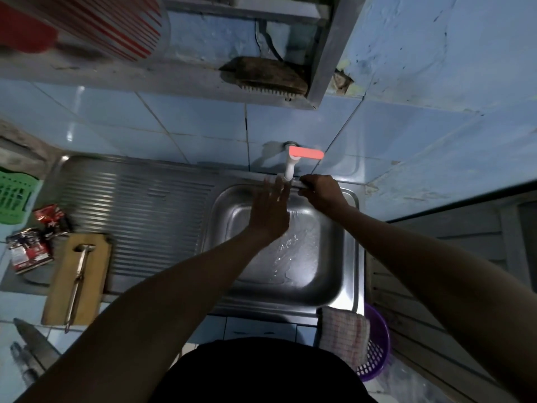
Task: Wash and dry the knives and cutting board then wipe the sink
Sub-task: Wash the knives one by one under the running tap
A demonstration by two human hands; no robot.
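Observation:
A steel sink (347, 286) holds a wet basin with water spread over its floor. A white tap with a red handle (305, 154) juts from the tiled wall above it. My left hand (270, 210) is flat with fingers spread under the spout. My right hand (321, 193) rests curled on the sink's back rim beside the tap, holding nothing that I can see. A wooden cutting board (96, 274) lies at the left on the drainer's front corner with a metal utensil (78, 283) on it. Two knives (32, 347) lie at the bottom left.
A checked cloth (344, 334) hangs over the sink's front right corner above a purple basket (377, 347). Red packets (32, 245) and a green basket (14, 196) sit at the left. A scrubbing brush (267, 75) lies on the shelf above.

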